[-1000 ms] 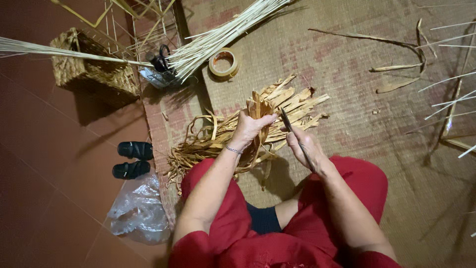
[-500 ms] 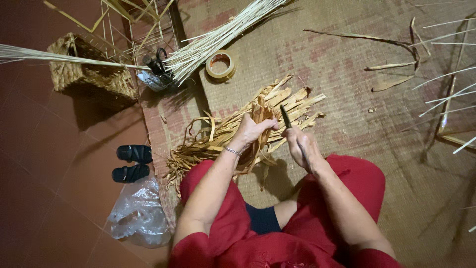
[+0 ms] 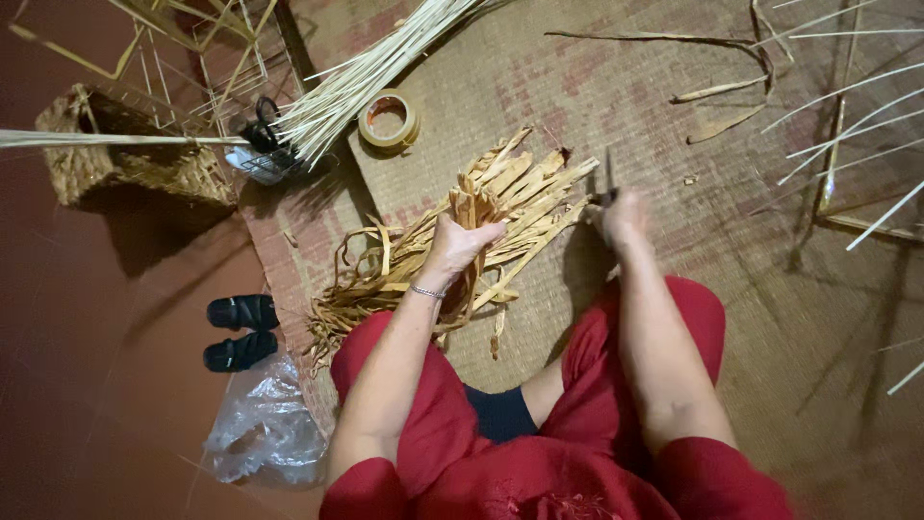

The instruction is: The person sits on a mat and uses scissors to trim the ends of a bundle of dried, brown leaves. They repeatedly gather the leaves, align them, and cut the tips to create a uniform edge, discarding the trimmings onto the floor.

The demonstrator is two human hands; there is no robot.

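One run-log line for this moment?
left hand: grips flat tan bamboo strips | right hand: holds dark thin tool | woven mat

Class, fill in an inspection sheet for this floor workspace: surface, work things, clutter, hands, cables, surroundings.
Surface: woven mat spread on a reddish-brown floor.
Work things: pile of dried tan strips in front of the knees; thin dark blade.
Clutter: tape roll, bundle of pale reeds, loose sticks, crumpled clear plastic bag.
Hands: left hand grips several strips upright; right hand holds the blade, blurred.
Cables: nothing seen.
Surroundings: woven basket, pair of black sandals; person sits in red clothing.
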